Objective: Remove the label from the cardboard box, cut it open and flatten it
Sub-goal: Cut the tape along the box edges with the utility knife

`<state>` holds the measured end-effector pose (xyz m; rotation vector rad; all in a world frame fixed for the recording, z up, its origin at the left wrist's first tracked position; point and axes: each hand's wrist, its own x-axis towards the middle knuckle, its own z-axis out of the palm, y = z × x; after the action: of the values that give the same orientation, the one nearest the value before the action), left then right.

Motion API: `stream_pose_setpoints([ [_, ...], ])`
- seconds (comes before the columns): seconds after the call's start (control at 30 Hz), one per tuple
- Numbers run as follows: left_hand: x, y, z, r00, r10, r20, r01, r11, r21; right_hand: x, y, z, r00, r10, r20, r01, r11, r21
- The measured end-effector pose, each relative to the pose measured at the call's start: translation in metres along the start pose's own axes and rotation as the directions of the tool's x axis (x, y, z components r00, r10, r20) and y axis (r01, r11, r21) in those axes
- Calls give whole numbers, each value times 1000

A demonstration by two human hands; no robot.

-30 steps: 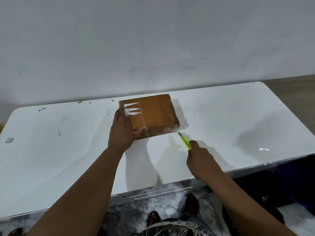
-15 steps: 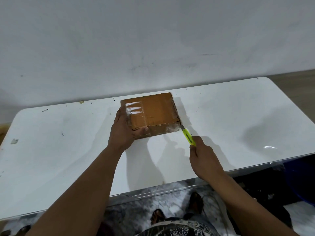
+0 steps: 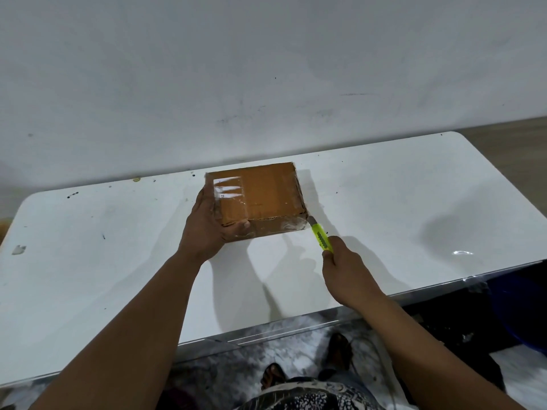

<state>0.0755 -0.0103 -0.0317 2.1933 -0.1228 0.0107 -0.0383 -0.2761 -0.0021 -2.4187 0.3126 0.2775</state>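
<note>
Head view: cardboard box (image 3: 260, 196) sits flat on white bench (image 3: 384, 184), toward far edge, near the wall. Left hand (image 3: 207, 229) grips box's near-left corner, fingers along the left side, thumb wrapped onto the front face. Right hand (image 3: 344, 272) is curled round a yellow-green utility knife (image 3: 321, 236), blade tip touching box's near-right corner, at or just under the top edge.

White label (image 3: 229, 187) w/ clear tape over it is still on the top, left side; box still closed.

Handling, as judged: box looks small & light, one hand pins it OK. Corrugated walls stiff on edges but will crush if squeezed mid-panel. Glossy tape wrap on front & top looks slippery, so hold at corners/bare cardboard, not tape. Bench is smooth, box may skid under blade push; press down w/ left hand, keep the thumb clear of cut line along the front seam. Label probably peels from a corner, tape may tear the paper.
</note>
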Motion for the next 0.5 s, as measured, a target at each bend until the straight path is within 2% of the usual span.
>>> stream_pose_setpoints([
  [0.27,2,-4,-1,1000,-4,-7,4,999,40,-5,4,7,999,-35,-33,31,992,-121],
  [0.5,4,-5,0,1000,-12,-14,12,999,32,0,-2,10,999,-44,16,45,998,-54],
])
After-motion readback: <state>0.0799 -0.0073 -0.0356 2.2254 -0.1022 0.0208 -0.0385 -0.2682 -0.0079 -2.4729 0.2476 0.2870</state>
